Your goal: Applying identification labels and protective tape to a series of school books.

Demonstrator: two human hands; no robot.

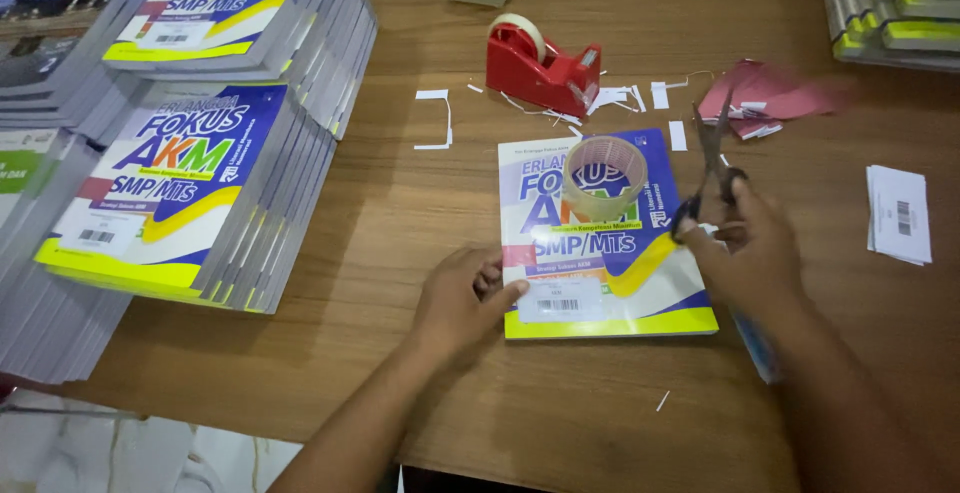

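Pressing its thumb on the white barcode label [560, 301], the left hand [460, 298] lay curled at the lower left edge of the book [610, 283] in the middle of the wooden table [420, 203]. The right hand [750, 253] gripped scissors [712, 168], blades up. Flattening the label outward seemed wise. A clear tape roll [604, 177] rested on the cover; the red dispenser [535, 68] carried another roll.
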